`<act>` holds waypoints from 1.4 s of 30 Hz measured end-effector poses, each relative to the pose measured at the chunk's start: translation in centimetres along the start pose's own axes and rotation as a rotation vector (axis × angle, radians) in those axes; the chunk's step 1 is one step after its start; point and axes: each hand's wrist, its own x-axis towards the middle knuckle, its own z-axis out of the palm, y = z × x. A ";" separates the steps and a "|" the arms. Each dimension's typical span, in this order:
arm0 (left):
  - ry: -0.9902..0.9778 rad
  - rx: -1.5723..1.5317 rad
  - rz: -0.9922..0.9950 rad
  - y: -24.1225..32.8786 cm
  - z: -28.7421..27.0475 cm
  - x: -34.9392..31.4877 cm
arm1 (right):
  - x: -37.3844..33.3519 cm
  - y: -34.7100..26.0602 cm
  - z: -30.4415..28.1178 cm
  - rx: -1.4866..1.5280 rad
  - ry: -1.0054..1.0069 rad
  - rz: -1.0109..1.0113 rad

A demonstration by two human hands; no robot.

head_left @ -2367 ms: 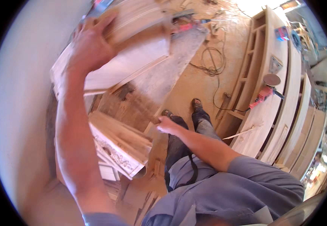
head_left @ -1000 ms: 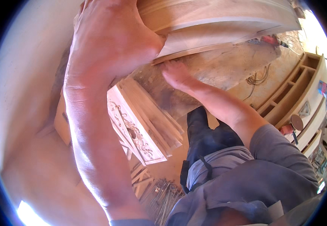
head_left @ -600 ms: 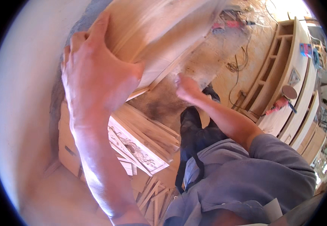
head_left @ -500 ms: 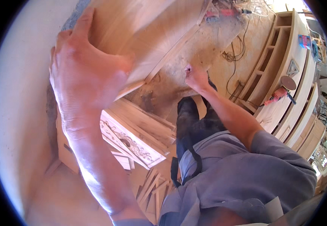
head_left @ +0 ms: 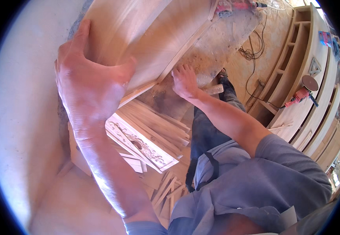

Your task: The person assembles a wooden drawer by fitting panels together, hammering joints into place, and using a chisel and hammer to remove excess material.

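Note:
My left hand lies over the near end of a large, smooth wooden panel. Its thumb and forefinger spread across the face while the other fingers are hidden at the panel's left edge. My right hand is by the panel's lower right edge strip, the fingers bent inward. Whether anything is inside that curled hand cannot be seen. A pale wood piece shows just beyond the right wrist.
A carved pale board and stacked planks lie below the panel, with thin strips nearer me. To the right, a long compartmented wooden frame stands beside boards carrying a red disc sander. A dark cord trails over the floor.
My right hand has moved left and slightly down, closer to the panel's edge. My left hand keeps its place on the panel. The view has shifted slightly.

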 end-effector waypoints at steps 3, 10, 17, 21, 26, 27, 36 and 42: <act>0.016 0.022 -0.007 0.1 -0.1 0.0 | -0.4 -0.3 0.6 -0.023 0.061 -0.078; 0.009 0.065 -0.076 -0.2 -1.0 -2.2 | -1.2 -0.8 0.7 -0.109 0.052 -0.074; 0.013 0.152 -0.091 0.6 -0.7 -3.7 | -1.2 0.5 -1.6 -0.099 -0.071 -0.427; 0.021 0.163 -0.097 0.3 -1.0 -4.5 | -1.6 2.1 -1.6 -0.038 -0.216 -0.594; -0.021 0.268 -0.134 -0.5 -2.3 -4.3 | -1.6 3.5 -4.1 0.172 -0.314 -0.186; -0.021 0.252 -0.116 -0.8 -2.1 -4.2 | -1.7 4.7 -5.7 0.241 -0.247 -0.012; -0.072 0.147 -0.050 -1.4 -2.3 -3.2 | 12.2 21.0 -15.9 0.252 0.121 0.384; -0.250 0.162 -0.121 -0.7 -3.4 -3.1 | 25.5 22.1 -19.8 0.405 0.049 0.162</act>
